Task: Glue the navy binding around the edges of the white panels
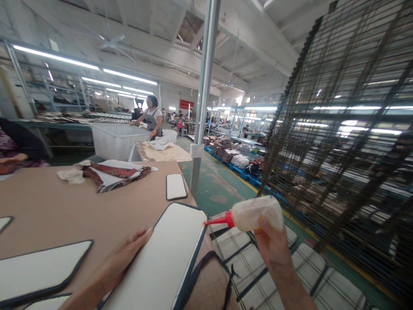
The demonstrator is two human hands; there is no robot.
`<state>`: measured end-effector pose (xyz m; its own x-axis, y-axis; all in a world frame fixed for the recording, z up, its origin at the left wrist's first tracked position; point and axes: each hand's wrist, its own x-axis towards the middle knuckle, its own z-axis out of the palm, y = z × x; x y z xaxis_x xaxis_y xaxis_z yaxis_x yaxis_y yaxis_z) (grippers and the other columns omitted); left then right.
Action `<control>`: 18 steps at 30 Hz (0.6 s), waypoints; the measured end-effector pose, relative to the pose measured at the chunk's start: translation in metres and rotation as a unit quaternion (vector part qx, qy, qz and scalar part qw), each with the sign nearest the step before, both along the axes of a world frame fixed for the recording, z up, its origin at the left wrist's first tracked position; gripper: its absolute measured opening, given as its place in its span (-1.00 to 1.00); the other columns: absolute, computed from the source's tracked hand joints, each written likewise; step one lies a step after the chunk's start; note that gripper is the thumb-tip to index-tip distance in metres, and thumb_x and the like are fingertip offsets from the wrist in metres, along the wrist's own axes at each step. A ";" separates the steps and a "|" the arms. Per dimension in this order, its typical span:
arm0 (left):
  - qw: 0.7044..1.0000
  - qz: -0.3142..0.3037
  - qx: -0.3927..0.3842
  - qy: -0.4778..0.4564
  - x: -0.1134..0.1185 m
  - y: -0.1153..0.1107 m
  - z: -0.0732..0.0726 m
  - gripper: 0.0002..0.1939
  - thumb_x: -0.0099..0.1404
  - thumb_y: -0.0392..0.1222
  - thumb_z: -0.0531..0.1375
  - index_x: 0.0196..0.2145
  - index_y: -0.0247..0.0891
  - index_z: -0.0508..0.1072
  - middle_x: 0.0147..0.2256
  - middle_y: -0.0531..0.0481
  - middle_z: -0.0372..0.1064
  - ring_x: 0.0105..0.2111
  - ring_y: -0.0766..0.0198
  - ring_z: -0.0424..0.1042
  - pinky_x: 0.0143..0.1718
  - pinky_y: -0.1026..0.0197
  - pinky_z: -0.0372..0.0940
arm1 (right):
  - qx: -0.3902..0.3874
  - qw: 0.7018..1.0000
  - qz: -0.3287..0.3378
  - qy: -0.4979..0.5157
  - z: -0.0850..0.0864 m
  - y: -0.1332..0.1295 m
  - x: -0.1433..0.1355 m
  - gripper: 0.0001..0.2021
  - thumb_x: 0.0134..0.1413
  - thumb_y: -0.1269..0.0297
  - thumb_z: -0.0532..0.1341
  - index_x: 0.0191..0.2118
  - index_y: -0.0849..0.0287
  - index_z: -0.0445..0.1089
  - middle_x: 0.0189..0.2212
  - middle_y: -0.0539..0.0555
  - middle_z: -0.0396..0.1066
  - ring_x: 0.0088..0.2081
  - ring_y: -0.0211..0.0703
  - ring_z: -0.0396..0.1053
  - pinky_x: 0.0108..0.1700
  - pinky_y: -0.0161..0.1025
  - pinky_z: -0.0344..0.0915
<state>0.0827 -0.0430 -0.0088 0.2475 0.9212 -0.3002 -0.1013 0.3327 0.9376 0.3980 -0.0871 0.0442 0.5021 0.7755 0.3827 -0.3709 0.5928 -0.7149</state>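
A long white panel [167, 249] with rounded corners and a dark edge band lies tilted in front of me at the table's right side. My left hand [130, 254] grips it by its left edge, the fingers partly hidden beneath. In my right hand [271, 241] is a squeeze bottle [254, 213], translucent and yellowish, held on its side. Its red nozzle [217, 221] points left, with the tip touching or very close to the panel's upper right edge. A dark loose strip [201, 262] hangs by the panel's lower right side.
Similar panels lie on the brown table [129, 206]: a small one [176, 187] and a larger one [45, 267]. Patterned cloth [119, 172] is heaped at the back. A wire rack [335, 129] stands at right, beside a metal post [201, 107]. A person [153, 118] works by a bin [116, 140].
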 end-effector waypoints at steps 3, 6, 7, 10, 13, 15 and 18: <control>1.000 0.005 -0.001 0.004 -0.002 -0.001 0.000 -0.60 0.03 0.15 0.29 -0.30 -0.20 0.46 -0.41 0.06 0.53 -0.41 0.22 0.46 -0.38 0.28 0.34 | 0.000 1.000 -0.022 0.005 0.001 0.002 0.000 -0.70 -0.30 0.28 0.46 -0.30 0.08 0.54 -0.42 0.01 0.55 -0.33 -0.15 0.48 -0.29 -0.30 0.45; 1.000 0.009 0.002 0.008 -0.001 -0.004 0.004 -0.60 -0.01 0.14 0.31 -0.34 -0.22 0.47 -0.46 0.05 0.51 -0.45 0.21 0.45 -0.45 0.29 0.32 | -0.006 1.000 -0.023 0.000 0.000 0.002 -0.001 -0.67 -0.34 0.28 0.47 -0.30 0.09 0.54 -0.42 0.02 0.55 -0.34 -0.15 0.48 -0.30 -0.30 0.46; 1.000 0.011 0.002 0.009 -0.001 -0.005 0.005 -0.60 -0.03 0.13 0.32 -0.35 -0.22 0.47 -0.48 0.05 0.50 -0.47 0.21 0.44 -0.47 0.29 0.32 | -0.008 1.000 -0.020 -0.003 0.000 0.002 -0.002 -0.66 -0.34 0.28 0.48 -0.29 0.10 0.54 -0.42 0.03 0.55 -0.34 -0.14 0.48 -0.30 -0.30 0.46; 1.000 0.017 -0.002 0.009 -0.001 -0.007 0.007 -0.60 -0.05 0.13 0.34 -0.38 -0.22 0.46 -0.52 0.07 0.48 -0.48 0.21 0.43 -0.48 0.29 0.31 | -0.014 1.000 -0.014 -0.008 -0.002 -0.002 -0.004 -0.65 -0.35 0.28 0.48 -0.27 0.09 0.54 -0.41 0.04 0.55 -0.34 -0.13 0.48 -0.30 -0.29 0.46; 1.000 0.008 0.001 0.009 -0.002 -0.008 0.006 -0.61 -0.03 0.14 0.32 -0.38 -0.23 0.45 -0.51 0.06 0.48 -0.49 0.22 0.42 -0.48 0.29 0.31 | -0.014 1.000 -0.012 -0.012 0.000 -0.005 -0.007 -0.65 -0.32 0.28 0.47 -0.26 0.08 0.53 -0.40 0.03 0.55 -0.33 -0.13 0.48 -0.29 -0.28 0.46; 1.000 0.003 0.009 0.012 -0.003 -0.008 0.005 -0.61 0.00 0.15 0.31 -0.39 -0.23 0.44 -0.51 0.06 0.48 -0.49 0.24 0.42 -0.49 0.30 0.30 | -0.015 1.000 -0.012 -0.016 0.002 -0.007 -0.008 -0.64 -0.32 0.27 0.47 -0.24 0.08 0.53 -0.39 0.03 0.55 -0.33 -0.12 0.48 -0.28 -0.25 0.46; 1.000 -0.006 0.009 0.014 -0.004 -0.010 0.005 -0.60 0.01 0.17 0.29 -0.40 -0.23 0.43 -0.50 0.06 0.48 -0.49 0.23 0.42 -0.49 0.29 0.30 | -0.016 1.000 -0.016 -0.020 0.007 -0.008 -0.007 -0.64 -0.31 0.28 0.46 -0.24 0.08 0.52 -0.37 0.02 0.54 -0.33 -0.10 0.47 -0.24 -0.19 0.46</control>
<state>0.0785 -0.0525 -0.0035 0.2499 0.9238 -0.2901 -0.0720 0.3165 0.9459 0.3907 -0.0947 0.0509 0.5126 0.7707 0.3785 -0.3226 0.5814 -0.7470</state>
